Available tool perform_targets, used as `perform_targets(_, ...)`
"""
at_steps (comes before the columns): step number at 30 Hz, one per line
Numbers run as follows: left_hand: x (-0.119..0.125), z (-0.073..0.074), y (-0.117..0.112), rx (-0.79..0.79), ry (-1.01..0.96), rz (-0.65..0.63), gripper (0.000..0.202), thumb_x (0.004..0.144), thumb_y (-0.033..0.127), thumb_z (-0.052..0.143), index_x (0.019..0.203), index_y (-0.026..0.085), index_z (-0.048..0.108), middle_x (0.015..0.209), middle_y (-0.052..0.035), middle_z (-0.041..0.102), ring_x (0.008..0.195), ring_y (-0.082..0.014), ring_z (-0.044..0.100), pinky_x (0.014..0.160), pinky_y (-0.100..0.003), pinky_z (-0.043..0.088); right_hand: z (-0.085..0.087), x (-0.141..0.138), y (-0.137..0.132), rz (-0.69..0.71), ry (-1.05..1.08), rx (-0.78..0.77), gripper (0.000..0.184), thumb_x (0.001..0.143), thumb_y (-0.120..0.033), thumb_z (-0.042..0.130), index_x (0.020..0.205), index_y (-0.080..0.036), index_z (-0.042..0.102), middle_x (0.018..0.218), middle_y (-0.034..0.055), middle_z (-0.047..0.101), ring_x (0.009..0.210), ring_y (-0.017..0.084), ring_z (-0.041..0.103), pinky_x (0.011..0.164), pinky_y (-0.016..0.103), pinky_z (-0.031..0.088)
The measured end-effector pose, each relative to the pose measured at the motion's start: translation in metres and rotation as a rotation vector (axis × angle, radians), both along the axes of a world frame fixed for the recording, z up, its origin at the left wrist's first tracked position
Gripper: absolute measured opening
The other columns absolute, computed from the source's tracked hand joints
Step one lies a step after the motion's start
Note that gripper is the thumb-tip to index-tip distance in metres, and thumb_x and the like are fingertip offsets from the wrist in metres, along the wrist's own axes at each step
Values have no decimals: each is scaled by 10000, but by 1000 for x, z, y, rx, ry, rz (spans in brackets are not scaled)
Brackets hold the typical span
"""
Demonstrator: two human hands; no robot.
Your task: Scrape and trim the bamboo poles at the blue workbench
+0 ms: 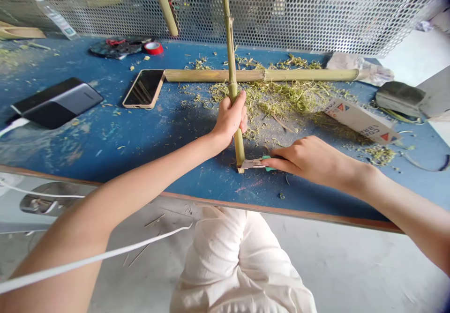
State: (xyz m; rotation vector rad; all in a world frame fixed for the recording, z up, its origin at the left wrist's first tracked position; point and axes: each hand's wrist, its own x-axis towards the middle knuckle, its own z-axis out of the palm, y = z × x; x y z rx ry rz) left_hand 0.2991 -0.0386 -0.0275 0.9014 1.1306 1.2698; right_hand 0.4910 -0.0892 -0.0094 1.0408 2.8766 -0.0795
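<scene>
Bamboo stick [232,75] in hand by bench's [140,149] near edge, knife [253,163] at its lower end.
Left hand [230,118] wrapped around stick; right-hand fingers [281,164] pinching knife, blade apparently touching the end. Judged partway: shavings [295,95] heaped toward bench's far edge suggest plenty scraped off; lower end looks rough, amount left can't tell. Stick's end sits just inside near edge, top out of frame past mesh panel [316,13]. Room sideways along near edge, more toward left corner; second pole [298,75] lies beyond, carton [362,120] toward right edge.
</scene>
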Motion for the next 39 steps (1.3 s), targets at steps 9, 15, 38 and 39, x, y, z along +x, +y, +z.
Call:
perform_targets(9,1,5,-1,-52,-48,18,434,891,488,653,708,228,358,434,124,300,325,-32,310,363,-180,257,2,0,1,15,5,-29,787,1032,-619,112,804,-161,710,539,67,592,489,142,480,553,320,190)
perform_targets(15,-1,2,0,-22,-20,-20,437,912,477,626,681,231,348,433,111,313,339,-40,330,370,-185,273,3,0,2,23,18,-42,777,1033,-617,124,823,-162,717,549,65,604,493,141,484,557,317,191)
perform_targets(38,-2,2,-1,-9,0,-17,374,930,465,602,722,232,397,441,110,334,346,-43,343,385,-195,288,1,3,1,13,69,-34,773,1030,-624,138,789,-172,717,516,36,552,451,110,402,536,302,196)
perform_targets(39,-2,2,-1,-9,0,-12,375,934,454,599,716,231,391,442,110,335,346,-43,340,386,-196,287,1,2,1,9,55,-17,774,1030,-625,137,792,-172,718,517,38,556,450,112,405,536,302,192)
